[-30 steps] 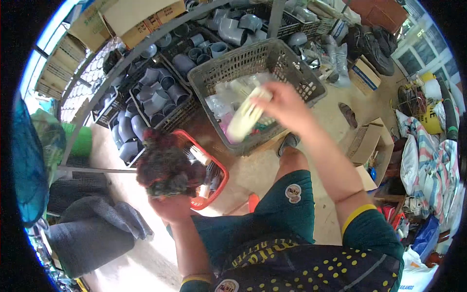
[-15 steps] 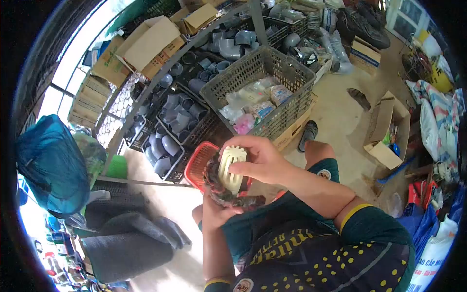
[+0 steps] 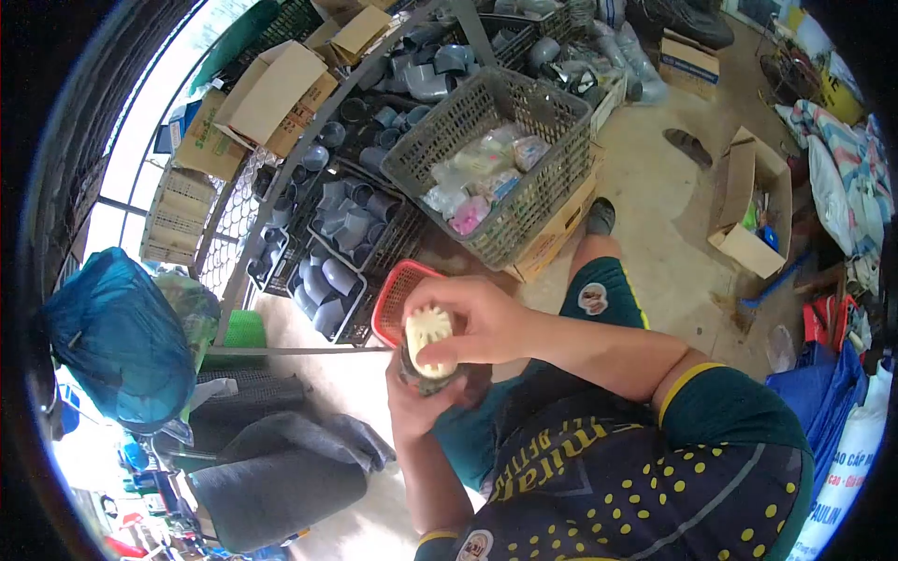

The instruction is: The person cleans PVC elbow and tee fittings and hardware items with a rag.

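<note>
At centre frame, the person's right hand (image 3: 482, 323) grips a cream slotted plastic fitting (image 3: 427, 335), fingers curled round it. It presses the fitting end-down into a dark cloth (image 3: 435, 381). The left hand (image 3: 412, 407) cups the cloth from beneath as a brace, just below a red basket (image 3: 398, 294).

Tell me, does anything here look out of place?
One sandal lies alone on the floor beyond the basket, away from the person's foot. Otherwise nothing stands out: the right hand holds a white slotted part against a dark rag in the left hand.
</note>
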{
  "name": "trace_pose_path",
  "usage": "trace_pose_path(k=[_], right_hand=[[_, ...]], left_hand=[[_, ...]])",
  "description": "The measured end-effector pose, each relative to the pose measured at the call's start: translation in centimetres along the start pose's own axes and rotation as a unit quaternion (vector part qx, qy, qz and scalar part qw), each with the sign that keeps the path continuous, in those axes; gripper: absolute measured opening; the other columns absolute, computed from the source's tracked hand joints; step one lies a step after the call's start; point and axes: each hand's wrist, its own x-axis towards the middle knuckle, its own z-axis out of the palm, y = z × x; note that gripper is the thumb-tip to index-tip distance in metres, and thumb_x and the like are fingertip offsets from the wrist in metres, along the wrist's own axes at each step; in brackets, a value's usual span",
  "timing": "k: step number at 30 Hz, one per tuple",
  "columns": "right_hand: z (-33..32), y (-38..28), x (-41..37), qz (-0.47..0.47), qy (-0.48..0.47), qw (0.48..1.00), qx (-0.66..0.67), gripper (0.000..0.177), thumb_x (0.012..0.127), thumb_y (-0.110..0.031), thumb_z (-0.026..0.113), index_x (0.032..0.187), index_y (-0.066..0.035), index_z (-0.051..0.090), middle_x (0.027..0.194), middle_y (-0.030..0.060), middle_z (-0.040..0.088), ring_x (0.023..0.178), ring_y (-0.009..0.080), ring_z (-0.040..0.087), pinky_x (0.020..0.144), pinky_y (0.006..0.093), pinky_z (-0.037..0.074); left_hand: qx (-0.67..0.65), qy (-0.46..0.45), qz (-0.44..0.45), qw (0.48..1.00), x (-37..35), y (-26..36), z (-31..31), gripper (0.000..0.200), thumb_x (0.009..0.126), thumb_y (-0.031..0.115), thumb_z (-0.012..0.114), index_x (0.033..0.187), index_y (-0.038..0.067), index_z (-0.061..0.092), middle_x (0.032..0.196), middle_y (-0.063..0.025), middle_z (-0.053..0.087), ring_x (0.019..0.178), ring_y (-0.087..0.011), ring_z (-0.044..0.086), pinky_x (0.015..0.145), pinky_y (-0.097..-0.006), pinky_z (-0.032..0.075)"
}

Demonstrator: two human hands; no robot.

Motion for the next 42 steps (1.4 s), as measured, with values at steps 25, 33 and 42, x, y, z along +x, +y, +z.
trace_pose_path(k=[25, 33, 42], right_hand=[[13.2, 36.2, -0.4, 0.366, -0.329, 0.848, -0.195, 0.043, 0.089, -0.048, 0.065, 0.091, -0.006, 0.068, 0.089, 0.0120, 0.072, 0.083, 0.0251, 0.069, 0.071, 0.0381, 0.053], [9.3, 15.0, 5.8, 0.096, -0.125, 0.946, 0.285, 0.075, 0.088, -0.022, 0.077, 0.147, -0.008, 0.033, 0.121, 0.0109, 0.056, 0.111, 0.0179, 0.058, 0.094, 0.0342, 0.051], [2.2, 1.8, 3.6, 0.046, -0.093, 0.966, 0.235, 0.035, 0.080, -0.005, 0.080, 0.086, -0.011, 0.045, 0.083, 0.0021, 0.063, 0.080, 0.0104, 0.061, 0.067, 0.0288, 0.049]], left_hand=[[-0.181, 0.396, 0.148, 0.888, -14.9, -7.1, -18.8, 0.079, 0.076, 0.040, 0.072, 0.141, 0.006, 0.044, 0.130, -0.0139, 0.054, 0.113, -0.0317, 0.058, 0.099, -0.0503, 0.049], [0.224, 0.340, 0.090, 0.909, -6.8, -6.2, -11.8, 0.080, 0.067, 0.007, 0.083, 0.136, -0.004, 0.045, 0.120, -0.0179, 0.059, 0.109, -0.0258, 0.059, 0.095, -0.0389, 0.049], [-0.187, -0.106, -0.055, 0.975, -0.1, -6.2, -1.9, 0.078, 0.059, 0.017, 0.083, 0.127, -0.001, 0.049, 0.111, -0.0122, 0.061, 0.098, -0.0269, 0.065, 0.085, -0.0393, 0.054]])
